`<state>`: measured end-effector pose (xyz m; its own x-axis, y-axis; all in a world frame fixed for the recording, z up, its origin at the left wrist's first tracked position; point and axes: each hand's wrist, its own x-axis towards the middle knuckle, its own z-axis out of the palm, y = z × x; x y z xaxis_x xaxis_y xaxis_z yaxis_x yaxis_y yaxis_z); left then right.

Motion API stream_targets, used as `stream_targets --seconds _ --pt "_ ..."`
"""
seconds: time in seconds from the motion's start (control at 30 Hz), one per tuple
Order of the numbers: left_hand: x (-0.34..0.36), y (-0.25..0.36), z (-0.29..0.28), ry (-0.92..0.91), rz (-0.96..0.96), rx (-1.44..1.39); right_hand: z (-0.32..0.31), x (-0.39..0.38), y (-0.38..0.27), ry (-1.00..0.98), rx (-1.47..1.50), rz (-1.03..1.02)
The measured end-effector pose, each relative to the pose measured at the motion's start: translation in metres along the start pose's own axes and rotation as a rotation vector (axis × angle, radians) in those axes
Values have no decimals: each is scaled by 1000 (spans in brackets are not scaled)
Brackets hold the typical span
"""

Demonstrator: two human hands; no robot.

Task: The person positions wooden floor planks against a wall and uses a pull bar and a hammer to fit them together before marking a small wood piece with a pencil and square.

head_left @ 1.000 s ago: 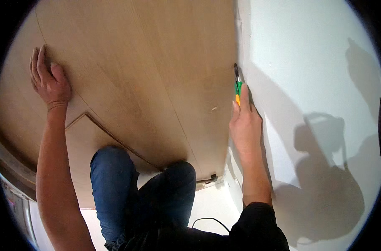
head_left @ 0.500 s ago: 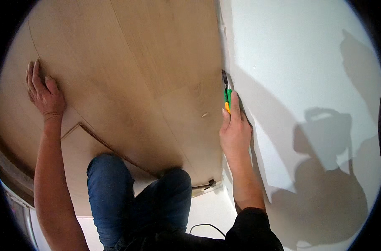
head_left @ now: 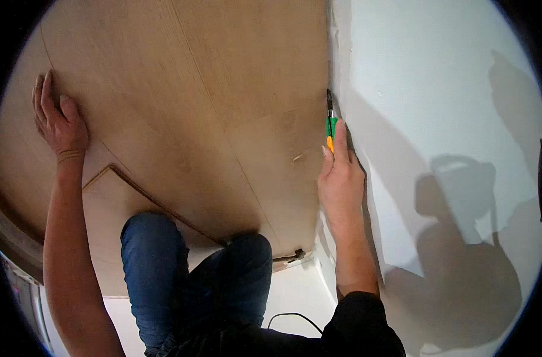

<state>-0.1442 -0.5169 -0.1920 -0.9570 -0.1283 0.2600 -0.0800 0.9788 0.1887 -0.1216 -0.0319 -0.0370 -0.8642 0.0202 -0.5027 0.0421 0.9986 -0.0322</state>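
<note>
Wood-look plank flooring (head_left: 223, 71) spreads before me up to a white wall (head_left: 402, 53) on the right. In my right hand (head_left: 343, 184) is a green and yellow utility knife (head_left: 332, 126) with a dark blade. Its tip points away from me, into the narrow seam where the floor's edge meets the wall; how deep the blade sits I cannot tell. At the far left my left hand (head_left: 66, 128) rests palm down on the planks, fingers stretched out, holding nothing.
By my knees (head_left: 155, 238) a plank edge (head_left: 155, 201) stands out as a raised line. A small dark tool (head_left: 295, 256) lies at the floor's near edge beside the wall. Behind it a black cable (head_left: 298, 315) curves over a white surface. A wood chip (head_left: 297, 157) lies on the planks.
The view has shifted slightly. My right hand and the knife have moved a little farther along the wall seam. My left hand stays flat on the planks.
</note>
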Motion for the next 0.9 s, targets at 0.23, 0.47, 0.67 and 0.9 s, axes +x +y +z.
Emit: stream_targets --seconds 0.23,0.47,0.67,0.9 --pt "2 4 -2 -17 8 32 0 -2 4 -18 -38 -12" --pt "3 6 -5 -31 3 42 -1 3 2 8 -53 -87" --pt "6 8 -2 -26 28 -25 -10 0 0 -167 -14 90" --pt "4 7 -12 -56 32 57 -7 -24 9 -131 -119 14"
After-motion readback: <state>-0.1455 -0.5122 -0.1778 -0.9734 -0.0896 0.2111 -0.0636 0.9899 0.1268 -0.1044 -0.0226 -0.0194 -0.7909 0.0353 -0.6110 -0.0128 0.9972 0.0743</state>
